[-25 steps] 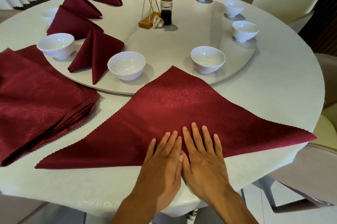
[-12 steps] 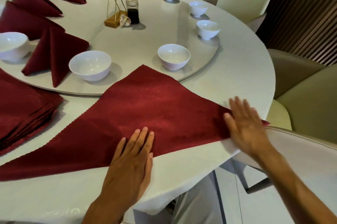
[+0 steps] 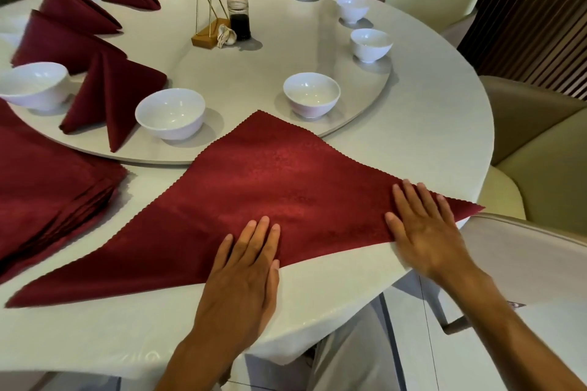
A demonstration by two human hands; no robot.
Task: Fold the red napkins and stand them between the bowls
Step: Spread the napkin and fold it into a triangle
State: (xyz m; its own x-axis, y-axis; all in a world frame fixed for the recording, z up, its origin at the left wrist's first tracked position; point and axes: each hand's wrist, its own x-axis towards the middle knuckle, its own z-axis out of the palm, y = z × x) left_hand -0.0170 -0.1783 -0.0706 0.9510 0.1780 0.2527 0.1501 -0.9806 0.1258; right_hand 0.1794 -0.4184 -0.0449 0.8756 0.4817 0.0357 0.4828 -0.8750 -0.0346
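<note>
My left hand [image 3: 244, 266] lies flat, fingers straight and close together, on the long near edge of the dark red triangular cloth napkin [image 3: 270, 187], pinning the middle of that fold to the round white-clothed desk [image 3: 428, 136] so the fabric cannot creep. My right hand [image 3: 422, 225] is flat too, fingers spread a little, pressing on the cloth near its right-hand point, which pokes out just past my fingertips at the desk's rim. I judge both palms are down to flatten the crease and hold the triangle square before a corner gets lifted. The napkin spreads away from me, its far tip lapping onto the pale round turntable [image 3: 254, 79], right between the two nearest white porcelain bowls [image 3: 171, 112] and [image 3: 312, 93], so the gap I reckon this one is meant for sits straight ahead. Its left point runs well out past my left hand toward the stack of flat dark red napkins [image 3: 47, 187] waiting at my left. Further round the turntable, a finished standing red napkin [image 3: 111, 98] stands between bowls, with three more folded ones behind it. In the centre stand a glass sauce bottle [image 3: 238, 9] and a gold wire holder on a wooden base [image 3: 209, 22], well clear of my work. Next, I expect, the outer points come up to the tip.
</note>
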